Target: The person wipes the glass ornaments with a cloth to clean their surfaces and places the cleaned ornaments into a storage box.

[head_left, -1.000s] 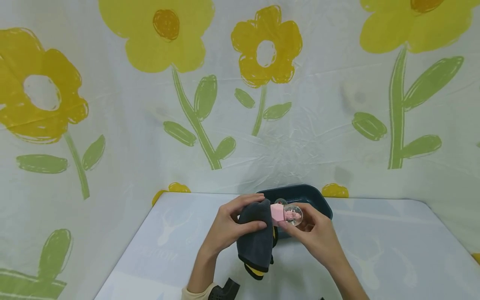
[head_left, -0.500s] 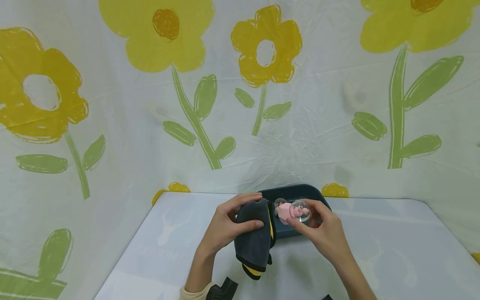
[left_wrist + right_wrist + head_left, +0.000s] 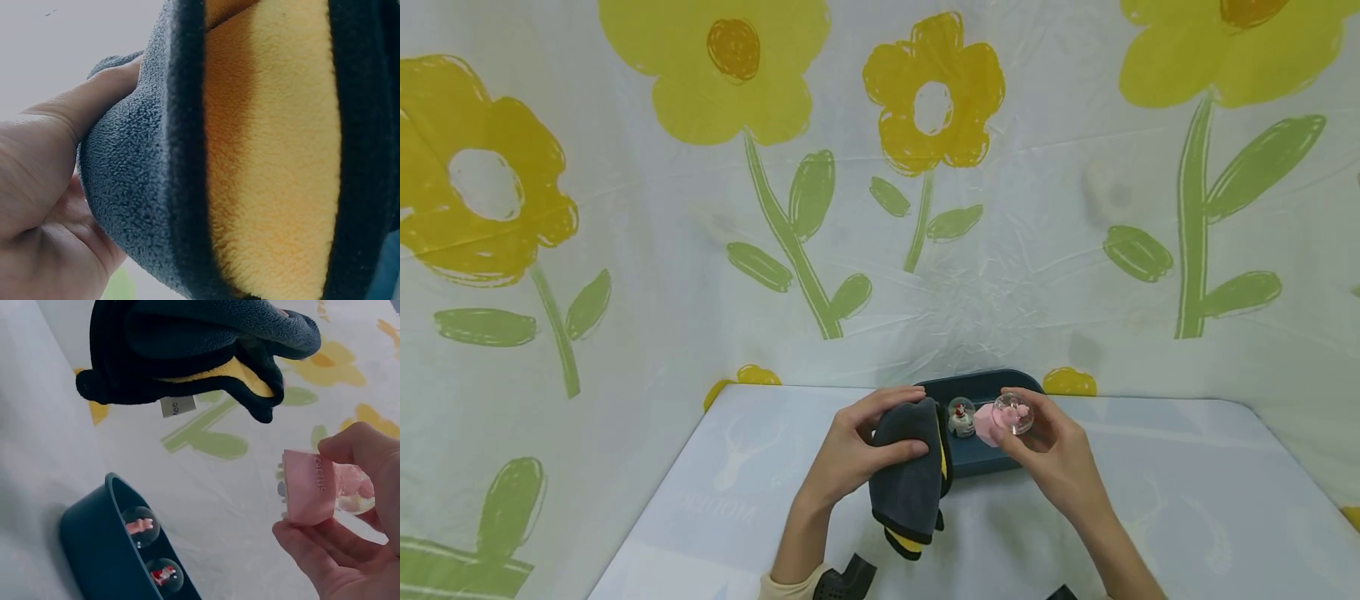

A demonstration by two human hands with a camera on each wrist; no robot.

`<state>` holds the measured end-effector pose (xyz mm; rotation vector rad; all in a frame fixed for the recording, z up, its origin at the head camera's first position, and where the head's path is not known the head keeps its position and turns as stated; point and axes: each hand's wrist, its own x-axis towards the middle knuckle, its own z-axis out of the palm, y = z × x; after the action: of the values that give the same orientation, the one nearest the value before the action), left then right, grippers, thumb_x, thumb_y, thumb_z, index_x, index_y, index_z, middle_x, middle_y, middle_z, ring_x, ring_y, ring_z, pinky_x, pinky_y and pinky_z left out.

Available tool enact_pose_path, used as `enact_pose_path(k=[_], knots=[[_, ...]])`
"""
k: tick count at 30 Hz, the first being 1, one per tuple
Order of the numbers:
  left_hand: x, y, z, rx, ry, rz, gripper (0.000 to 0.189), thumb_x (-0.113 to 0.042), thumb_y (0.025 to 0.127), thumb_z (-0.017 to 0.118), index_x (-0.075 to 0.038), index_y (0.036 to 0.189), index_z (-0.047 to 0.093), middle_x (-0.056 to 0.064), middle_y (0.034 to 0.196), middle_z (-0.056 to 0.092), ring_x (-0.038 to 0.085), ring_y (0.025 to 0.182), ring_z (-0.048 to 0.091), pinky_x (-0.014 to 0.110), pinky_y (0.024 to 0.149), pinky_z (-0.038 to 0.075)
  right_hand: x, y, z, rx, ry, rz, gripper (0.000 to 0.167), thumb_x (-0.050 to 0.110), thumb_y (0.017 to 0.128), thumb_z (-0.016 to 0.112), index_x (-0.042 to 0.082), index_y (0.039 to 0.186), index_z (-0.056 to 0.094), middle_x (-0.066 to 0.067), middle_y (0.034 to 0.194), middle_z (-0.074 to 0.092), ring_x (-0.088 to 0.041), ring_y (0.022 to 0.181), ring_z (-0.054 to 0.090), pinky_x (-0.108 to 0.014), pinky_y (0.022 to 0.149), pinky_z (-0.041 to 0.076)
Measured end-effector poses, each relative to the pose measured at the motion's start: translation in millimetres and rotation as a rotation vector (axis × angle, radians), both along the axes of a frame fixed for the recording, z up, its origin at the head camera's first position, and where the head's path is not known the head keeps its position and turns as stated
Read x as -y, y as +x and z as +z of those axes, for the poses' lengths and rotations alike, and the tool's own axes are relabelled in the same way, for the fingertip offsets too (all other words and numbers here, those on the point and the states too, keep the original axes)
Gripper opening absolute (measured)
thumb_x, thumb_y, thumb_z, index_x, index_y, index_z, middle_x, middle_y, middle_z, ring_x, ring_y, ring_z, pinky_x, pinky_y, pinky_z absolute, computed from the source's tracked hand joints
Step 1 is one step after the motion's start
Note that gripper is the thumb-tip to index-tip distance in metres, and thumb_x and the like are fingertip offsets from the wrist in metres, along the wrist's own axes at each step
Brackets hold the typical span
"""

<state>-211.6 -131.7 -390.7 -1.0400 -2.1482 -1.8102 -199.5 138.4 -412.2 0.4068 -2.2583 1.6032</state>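
My left hand [image 3: 842,454] grips a folded cloth [image 3: 902,492], dark grey outside, yellow inside, with black edging. The left wrist view shows its yellow fold [image 3: 275,156] facing the camera and the thumb on the grey side. Between the thumb and fingers of my right hand [image 3: 1060,454] is a small snow globe [image 3: 987,425] with a faceted pink base and a clear dome over a pink figure. Its base carries raised "CACTUS" lettering in the right wrist view, and it is tilted, apart from the cloth. In the head view it overlaps the dark teal tray [image 3: 985,463].
Inside the tray sit two more snow globes, one with a pink figure [image 3: 140,526] and one with a red and white figure [image 3: 165,576]. The tray stands at the back of the white table [image 3: 1180,492], against a flower-printed curtain [image 3: 1037,208].
The right hand has carried the pink snow globe rightward, away from the cloth, and tilted it. More of the tray and a globe inside it now show. The left hand has shifted slightly left.
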Motion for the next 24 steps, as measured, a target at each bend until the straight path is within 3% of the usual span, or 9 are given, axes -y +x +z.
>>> enact_pose_path(k=[5, 12, 24], knots=[[1.7, -0.5, -0.6, 0.001, 0.002, 0.005, 0.055, -0.007, 0.082, 0.079, -0.015, 0.133, 0.061, 0.009, 0.135, 0.061, 0.018, 0.118, 0.062, 0.032, 0.092, 0.056, -3, -2.3, -0.1, -0.037, 0.002, 0.036, 0.058, 0.007, 0.085, 0.076, 0.021, 0.137, 0.055, -0.006, 0.126, 0.061, -0.004, 0.1, 0.064, -0.016, 0.081, 0.055], [3.8, 0.0, -0.3, 0.02, 0.016, -0.004, 0.055, -0.006, 0.082, 0.078, -0.017, 0.133, 0.061, 0.005, 0.135, 0.062, 0.019, 0.11, 0.066, 0.033, 0.085, 0.058, -8, -5.0, 2.8, -0.053, 0.037, 0.019, 0.057, 0.002, 0.08, 0.078, 0.013, 0.13, 0.052, -0.007, 0.122, 0.063, -0.002, 0.1, 0.064, -0.014, 0.082, 0.054], [5.6, 0.2, 0.2, 0.033, 0.026, 0.003, 0.055, -0.007, 0.083, 0.078, -0.015, 0.134, 0.06, 0.007, 0.136, 0.06, 0.019, 0.11, 0.066, 0.034, 0.085, 0.058, -9, -10.6, 1.2, -0.111, 0.178, -0.117, 0.055, 0.01, 0.076, 0.085, 0.014, 0.125, 0.059, 0.003, 0.119, 0.063, 0.004, 0.101, 0.057, -0.015, 0.083, 0.054]])
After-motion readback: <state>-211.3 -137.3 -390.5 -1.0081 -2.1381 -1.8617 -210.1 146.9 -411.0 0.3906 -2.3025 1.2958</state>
